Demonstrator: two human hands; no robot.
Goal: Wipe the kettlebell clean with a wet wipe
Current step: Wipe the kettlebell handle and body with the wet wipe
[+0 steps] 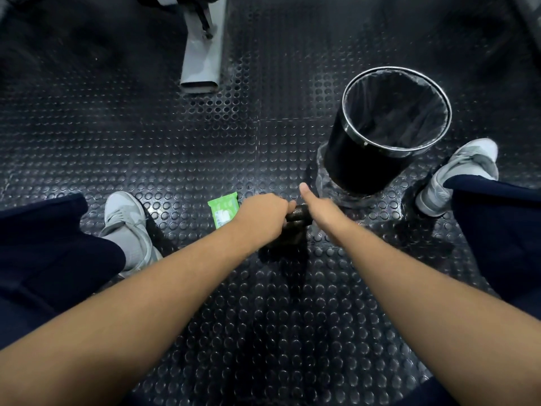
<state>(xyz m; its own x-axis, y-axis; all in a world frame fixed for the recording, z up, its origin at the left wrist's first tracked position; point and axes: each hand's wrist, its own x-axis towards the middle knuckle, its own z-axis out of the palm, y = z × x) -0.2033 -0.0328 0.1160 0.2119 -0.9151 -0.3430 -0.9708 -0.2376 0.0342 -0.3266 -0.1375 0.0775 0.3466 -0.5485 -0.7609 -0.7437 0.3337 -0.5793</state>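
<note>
A black kettlebell (296,222) stands on the studded rubber floor between my feet, mostly hidden by my hands. My left hand (260,215) is closed around the left end of its handle. My right hand (317,210) rests on the right side of the handle with the thumb raised; its fingers are hidden behind the handle. A green pack of wet wipes (224,210) lies flat on the floor just left of my left hand. No loose wipe is visible.
A black round bin (383,136) with a dark liner stands on the floor behind and right of the kettlebell. A grey metal machine foot (202,63) reaches in from the top. My shoes (128,227) (459,174) flank the kettlebell.
</note>
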